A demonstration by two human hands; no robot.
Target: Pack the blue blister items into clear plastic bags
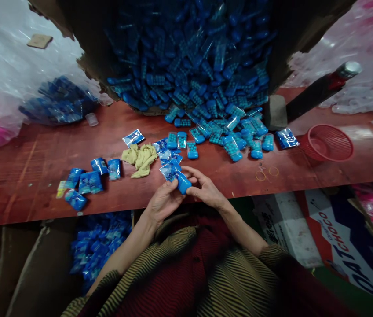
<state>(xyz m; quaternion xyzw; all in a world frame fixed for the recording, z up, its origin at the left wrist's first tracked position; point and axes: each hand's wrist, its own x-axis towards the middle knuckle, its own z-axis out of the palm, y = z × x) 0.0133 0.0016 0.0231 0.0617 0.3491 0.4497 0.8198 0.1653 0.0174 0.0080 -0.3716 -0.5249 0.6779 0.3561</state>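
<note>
Between my two hands, at the table's front edge, is a small blue plastic container (183, 182) with a shiny printed blue wrapper (169, 171) against its upper left end. My left hand (163, 200) pinches the wrapper's side, thumb on top. From the right, my right hand (207, 190) grips the container with thumb and index finger. Whether the container sits partly inside the wrapper I cannot tell. More flat blue wrappers (166, 152) lie just beyond my fingers. Loose clear-and-blue containers with small turquoise balls (192, 150) are scattered behind them.
A torn carton spills many blue containers (186, 83) onto the red table (41, 176). Wrapped packs (90, 182) and a yellow cloth (142, 159) lie left. Right are a red basket (328, 143), rubber bands (261, 175) and a dark bottle (318, 94). Below left are more wrapped packs (100, 242).
</note>
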